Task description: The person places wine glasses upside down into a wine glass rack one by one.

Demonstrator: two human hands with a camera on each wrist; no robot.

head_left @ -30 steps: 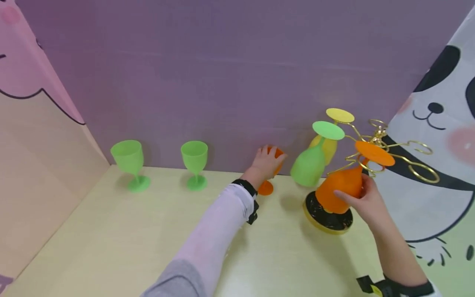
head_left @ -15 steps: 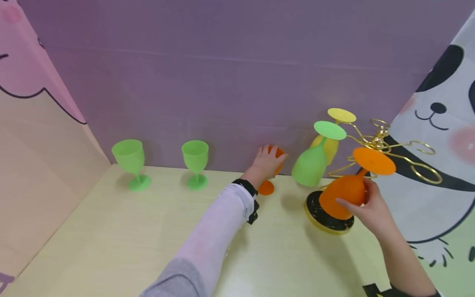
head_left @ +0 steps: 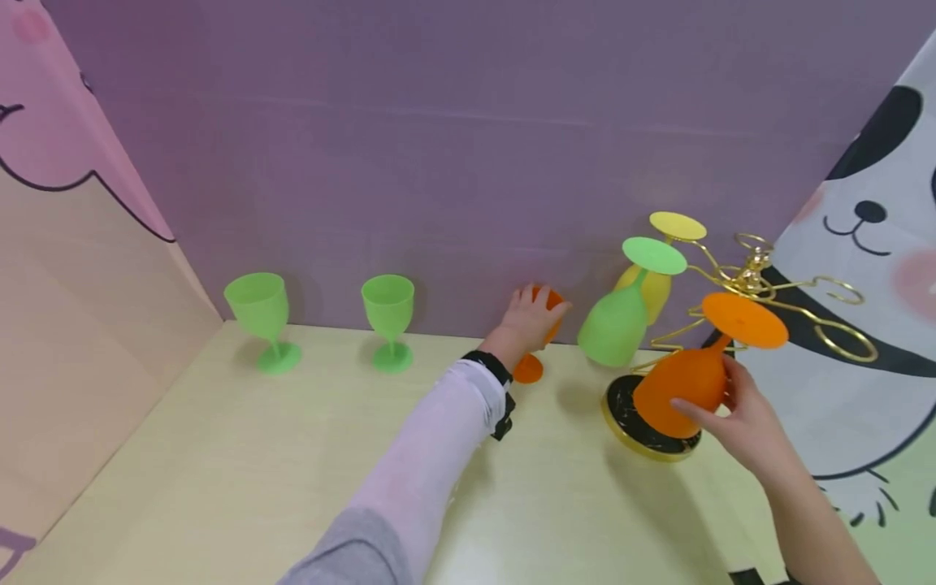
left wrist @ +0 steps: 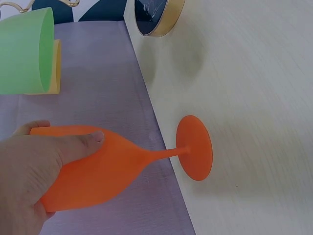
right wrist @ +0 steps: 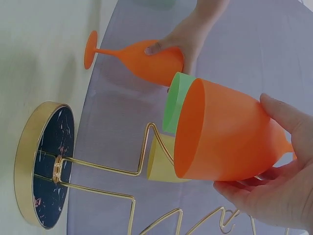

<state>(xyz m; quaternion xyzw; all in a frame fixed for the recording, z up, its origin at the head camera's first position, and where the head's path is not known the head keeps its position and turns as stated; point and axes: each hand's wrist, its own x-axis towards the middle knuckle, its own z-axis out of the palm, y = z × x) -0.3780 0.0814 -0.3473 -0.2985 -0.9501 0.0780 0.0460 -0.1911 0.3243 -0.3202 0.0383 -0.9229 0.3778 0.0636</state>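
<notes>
Head view, taking the rack's black base [head_left: 623,400] as the dial's centre: the right hand [head_left: 746,422] grips an upturned orange goblet [head_left: 680,394] by its bowl, thumb on the near side, and holds it tilted, mouth down, just over that base. Out at ten o'clock the left hand [head_left: 522,325] has its fingers wrapped round a second orange goblet [left wrist: 107,169], which stands by the purple wall [head_left: 409,154], its foot apparently on the table [head_left: 541,487]. Whether the upturned one's stem touches the gold rack [head_left: 751,280], I can't tell from here.

I'd move the stem slowly past the wire, foot above and bowl below, with a light grip, since the bowl looks thin and the frame easy to rock. The other hand had best be quiet meanwhile.

Room is tight towards eleven, where a hanging green goblet [head_left: 610,329] crowds near, a yellow goblet [head_left: 658,296] behind it at twelve. Wire loops jut out around two, towards the panda panel [head_left: 877,284], and could catch a wrist. The roomiest stretch runs from six to nine, in front of the nearer standing green goblet [head_left: 389,305] and the farther standing green goblet [head_left: 259,305].
</notes>
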